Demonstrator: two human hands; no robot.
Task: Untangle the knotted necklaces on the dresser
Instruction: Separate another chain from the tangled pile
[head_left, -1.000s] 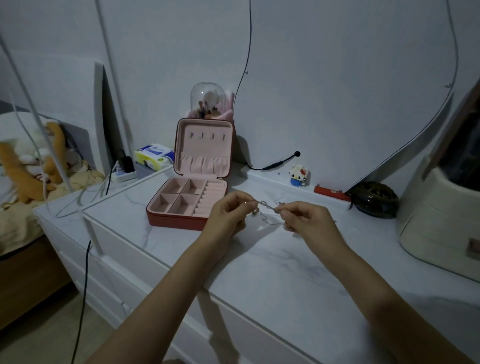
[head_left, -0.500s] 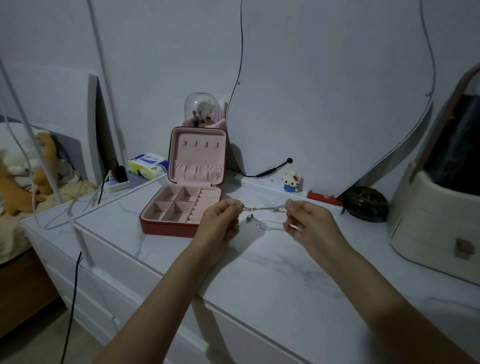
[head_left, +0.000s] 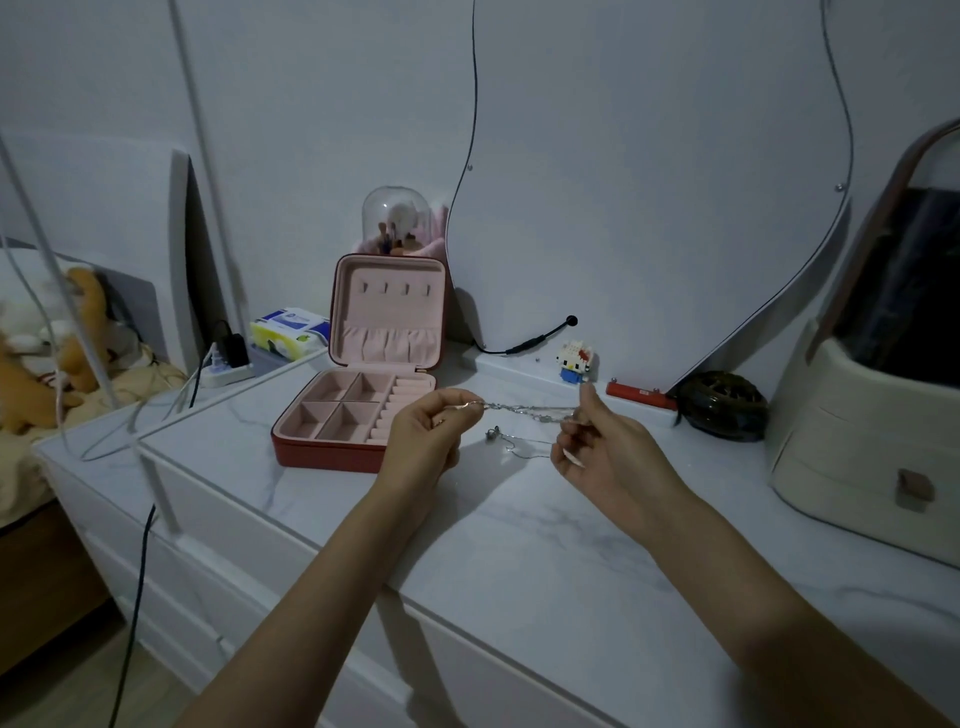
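A thin silver necklace chain (head_left: 524, 410) is stretched level between my two hands above the white marble dresser top (head_left: 519, 545). My left hand (head_left: 426, 436) pinches its left end between thumb and forefinger. My right hand (head_left: 597, 447) pinches the right end, fingers curled. Below the taut chain, a finer strand with a small pendant (head_left: 493, 434) hangs in a loop toward the dresser. How the strands are knotted is too fine to make out.
An open red jewellery box (head_left: 358, 410) with pink lining stands left of my hands. Behind are a small block figure (head_left: 574, 360), a red bar (head_left: 639, 397), a dark round dish (head_left: 724, 405) and a cream organiser (head_left: 862, 441) at right. Cables hang at left.
My hands have drawn apart, pulling the chain from a short bunched length into a longer taut line. The pendant strand now hangs lower between them.
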